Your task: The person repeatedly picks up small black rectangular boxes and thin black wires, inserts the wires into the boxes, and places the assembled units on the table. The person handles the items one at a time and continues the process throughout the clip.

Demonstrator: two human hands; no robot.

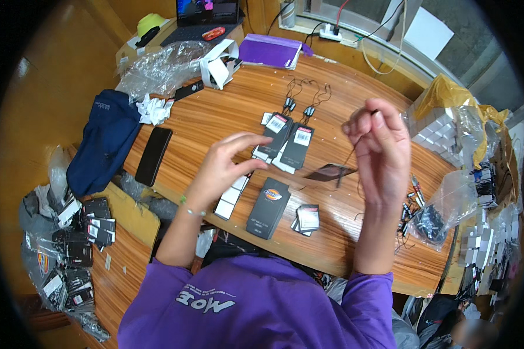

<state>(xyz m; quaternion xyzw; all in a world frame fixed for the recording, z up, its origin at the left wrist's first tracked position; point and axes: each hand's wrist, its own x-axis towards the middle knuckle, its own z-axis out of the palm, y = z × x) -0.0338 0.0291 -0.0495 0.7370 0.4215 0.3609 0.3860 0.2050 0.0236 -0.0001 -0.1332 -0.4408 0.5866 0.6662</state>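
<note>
My right hand [380, 148] is raised above the wooden table [227, 110], pinching a thin black string [349, 156] from which a dark card tag [330, 173] dangles. To its left my left hand [226, 164] hovers open with fingers spread, holding nothing, just over a row of white tags [233, 195]. Finished black tags with white labels and looped strings [288, 139] lie beyond it. A black tag stack [268, 207] and a small pile of tags [307, 218] lie near the table's front edge.
A black phone [153, 155] and a navy cap [103, 139] lie at left. Clear bags [436, 212] with strings and tags crowd the right side. A laptop [206, 14], purple folder [271, 51] and crumpled plastic [157, 70] sit at the back. More tags fill a bag [75, 244] at lower left.
</note>
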